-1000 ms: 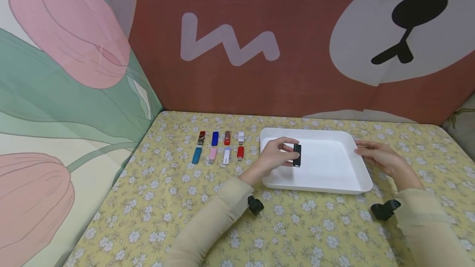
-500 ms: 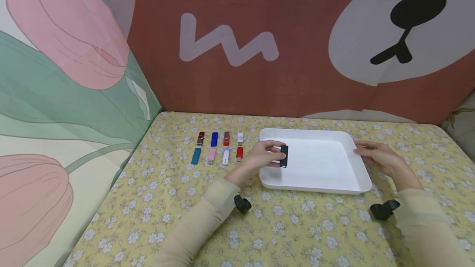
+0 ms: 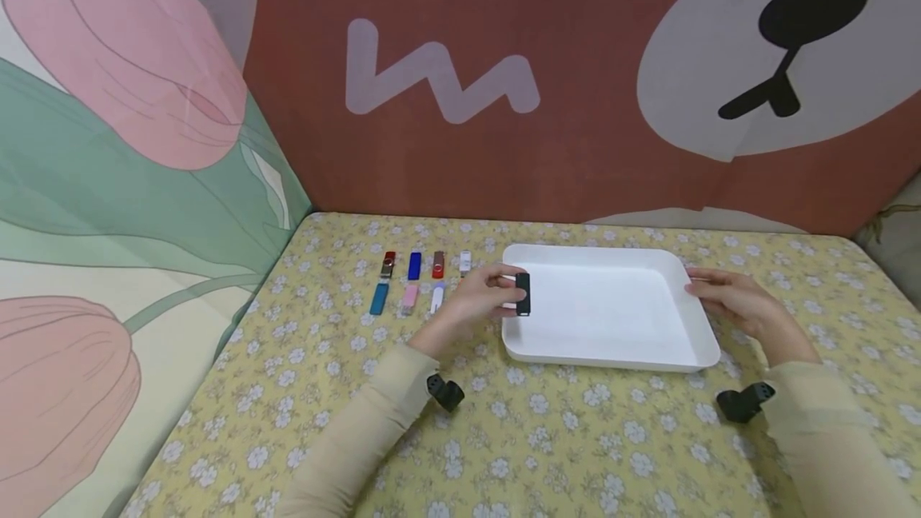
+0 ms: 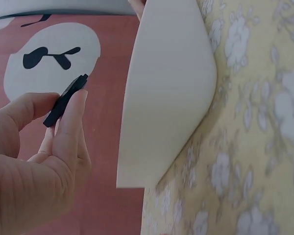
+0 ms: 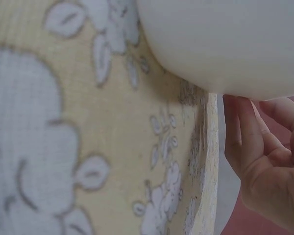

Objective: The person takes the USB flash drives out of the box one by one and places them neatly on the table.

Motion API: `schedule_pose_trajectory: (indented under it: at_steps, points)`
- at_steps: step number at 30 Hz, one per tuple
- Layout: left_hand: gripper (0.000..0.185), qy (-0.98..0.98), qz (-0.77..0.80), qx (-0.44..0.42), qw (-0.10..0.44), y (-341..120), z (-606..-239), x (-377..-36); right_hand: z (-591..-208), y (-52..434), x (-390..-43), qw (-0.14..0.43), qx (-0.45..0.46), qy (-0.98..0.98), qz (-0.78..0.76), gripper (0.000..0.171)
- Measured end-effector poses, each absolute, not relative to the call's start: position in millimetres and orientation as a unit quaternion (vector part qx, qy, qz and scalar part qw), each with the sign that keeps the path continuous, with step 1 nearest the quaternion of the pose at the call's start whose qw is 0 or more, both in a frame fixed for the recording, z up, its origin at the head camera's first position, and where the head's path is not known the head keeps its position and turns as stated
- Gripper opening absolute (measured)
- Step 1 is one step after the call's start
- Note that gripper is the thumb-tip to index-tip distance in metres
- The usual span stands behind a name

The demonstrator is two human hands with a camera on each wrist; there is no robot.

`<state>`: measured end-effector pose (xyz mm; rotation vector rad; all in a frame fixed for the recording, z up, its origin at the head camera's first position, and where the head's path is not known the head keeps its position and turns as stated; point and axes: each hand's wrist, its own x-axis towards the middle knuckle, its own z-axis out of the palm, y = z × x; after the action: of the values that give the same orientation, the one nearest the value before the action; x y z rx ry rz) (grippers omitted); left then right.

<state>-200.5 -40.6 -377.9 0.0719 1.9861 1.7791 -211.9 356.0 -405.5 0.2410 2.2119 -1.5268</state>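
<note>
Between the thumb and fingers of my left hand (image 3: 475, 294) a black USB flash drive (image 3: 523, 294) is pinched, raised at the left rim of a white tray (image 3: 597, 362). In the left wrist view the same flash drive (image 4: 64, 102) is tilted, seen nearly edge-on, with the tray's outer wall (image 4: 169, 93) to its right. My right hand (image 3: 741, 302) touches the tray's right rim, its fingers fairly straight and its thumb at the edge. The right wrist view shows those fingertips (image 5: 247, 110) right against the tray's side.
Left of the tray, flash drives lie in two rows: among them a teal one (image 3: 379, 299), a dark blue one (image 3: 414, 266), a pink one (image 3: 410, 296) and a white one (image 3: 437, 298). My left hand hides part of the near row. A flowered yellow cloth (image 3: 576, 438) covers the table.
My left hand has moved left with the black flash drive, from over the tray's inside to its left rim. It now covers the red drive. My right hand stays at the tray's right rim.
</note>
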Motion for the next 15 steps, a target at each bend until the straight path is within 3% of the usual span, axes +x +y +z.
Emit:
schedule_pose_trajectory:
  at_steps: [8,15]
  points:
    - [0.04,0.72,0.655,0.032,0.228,-61.9,-378.3,-197.9,-404.7,356.8,-210.2,0.216,0.082,0.785,-0.575,0.04]
    - [0.043,0.737,0.64,0.008,0.217,-83.2,-387.2,-195.7,-405.3,355.9,-209.3,0.214,0.082,0.781,-0.581,0.034]
